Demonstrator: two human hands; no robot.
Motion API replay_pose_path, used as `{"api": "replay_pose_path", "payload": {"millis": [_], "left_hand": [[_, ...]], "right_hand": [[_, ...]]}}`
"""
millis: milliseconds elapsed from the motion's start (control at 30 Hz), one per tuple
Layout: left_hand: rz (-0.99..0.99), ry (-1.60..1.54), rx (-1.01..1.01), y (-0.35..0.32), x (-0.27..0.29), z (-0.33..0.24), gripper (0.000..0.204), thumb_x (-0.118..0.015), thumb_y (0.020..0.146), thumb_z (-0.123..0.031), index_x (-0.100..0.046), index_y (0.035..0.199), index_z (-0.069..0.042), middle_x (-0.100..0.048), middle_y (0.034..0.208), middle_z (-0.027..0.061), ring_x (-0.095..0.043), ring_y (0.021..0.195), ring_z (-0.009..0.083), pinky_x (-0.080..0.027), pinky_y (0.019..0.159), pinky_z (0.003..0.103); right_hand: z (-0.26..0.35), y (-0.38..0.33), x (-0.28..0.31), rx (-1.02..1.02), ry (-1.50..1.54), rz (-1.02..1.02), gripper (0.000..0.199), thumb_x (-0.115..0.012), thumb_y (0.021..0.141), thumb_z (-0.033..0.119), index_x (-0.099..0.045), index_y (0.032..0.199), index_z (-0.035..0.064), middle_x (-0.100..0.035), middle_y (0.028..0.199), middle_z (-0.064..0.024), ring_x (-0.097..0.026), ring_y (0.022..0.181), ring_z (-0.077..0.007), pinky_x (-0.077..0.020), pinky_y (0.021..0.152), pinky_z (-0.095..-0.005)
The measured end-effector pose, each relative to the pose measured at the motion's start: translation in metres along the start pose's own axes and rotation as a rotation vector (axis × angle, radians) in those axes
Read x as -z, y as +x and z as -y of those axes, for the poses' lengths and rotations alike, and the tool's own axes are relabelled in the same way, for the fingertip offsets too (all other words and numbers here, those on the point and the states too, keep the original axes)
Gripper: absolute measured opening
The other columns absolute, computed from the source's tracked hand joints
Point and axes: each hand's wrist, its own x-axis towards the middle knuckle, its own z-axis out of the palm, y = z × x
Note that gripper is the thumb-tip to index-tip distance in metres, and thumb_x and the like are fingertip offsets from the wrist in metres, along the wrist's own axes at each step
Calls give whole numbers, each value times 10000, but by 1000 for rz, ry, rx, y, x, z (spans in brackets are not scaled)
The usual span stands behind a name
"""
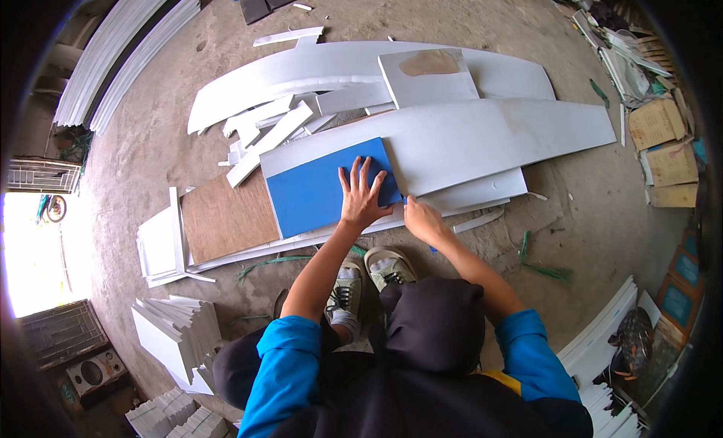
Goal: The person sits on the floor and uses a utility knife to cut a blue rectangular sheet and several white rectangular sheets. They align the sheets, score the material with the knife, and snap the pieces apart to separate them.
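Observation:
A flat blue rectangular board (pixel 305 193) lies on a long white sheet (pixel 497 140) on the floor in front of me. Spread across the board's right part, my left hand (pixel 362 203) presses down with its fingers apart. My right hand (pixel 424 218) is closed at the board's lower right edge, just over the white sheet. A small dark and blue bit shows at its fingertips, but most of what it grips is hidden. Against the blue board's left side lies a brown wooden board (pixel 230 221).
White offcuts (pixel 280 133) and a smaller stained white panel (pixel 429 91) lie beyond the boards. Stacked white pieces (pixel 172 332) stand at my lower left. Cardboard boxes (pixel 669 163) line the right side. Green plastic strands (pixel 546 271) lie on the concrete floor.

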Motion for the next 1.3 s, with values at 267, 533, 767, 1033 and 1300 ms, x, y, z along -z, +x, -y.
{"api": "replay_pose_path", "payload": {"millis": [267, 533, 767, 1033, 1300], "left_hand": [[-33, -13, 11, 5, -4, -2, 827, -744, 493, -486, -449, 1187, -147, -269, 1338, 160, -177, 1290, 350, -122, 984, 645], [-25, -8, 20, 5, -2, -2, 829, -750, 485, -479, -446, 1183, -152, -281, 1333, 153, -184, 1288, 343, -120, 988, 642], [-15, 3, 32, 4, -2, -2, 817, -741, 493, -476, -438, 1185, -163, -282, 1332, 144, -184, 1290, 334, -118, 1000, 627], [-12, -9, 40, 4, 0, -3, 810, -738, 497, -459, -431, 1190, -173, -274, 1334, 134, -180, 1291, 327, -119, 1000, 624], [-34, 2, 42, 4, -4, -1, 835, -723, 474, -484, -434, 1197, -186, -293, 1338, 143, -191, 1293, 334, -108, 995, 639]], "right_hand": [[5, -2, -15, -88, 9, -59, 230, -412, 852, 181, -420, 961, -21, -605, 713, -247, -613, 700, -399, -487, 612, -489], [-3, -11, -40, -12, -25, -254, 287, -433, 868, 162, -384, 1082, -22, -585, 584, -200, -609, 561, -363, -480, 469, -456], [-6, -19, -49, -18, -81, -257, 336, -429, 878, 175, -397, 1142, -32, -582, 564, -186, -611, 531, -330, -476, 437, -434], [-9, -21, -52, -10, -86, -260, 325, -433, 867, 164, -397, 1130, -23, -589, 585, -197, -616, 548, -339, -491, 472, -436], [-14, -27, -35, -24, -48, -151, 270, -419, 878, 203, -404, 1053, -2, -594, 626, -220, -612, 586, -374, -486, 498, -465]]}}
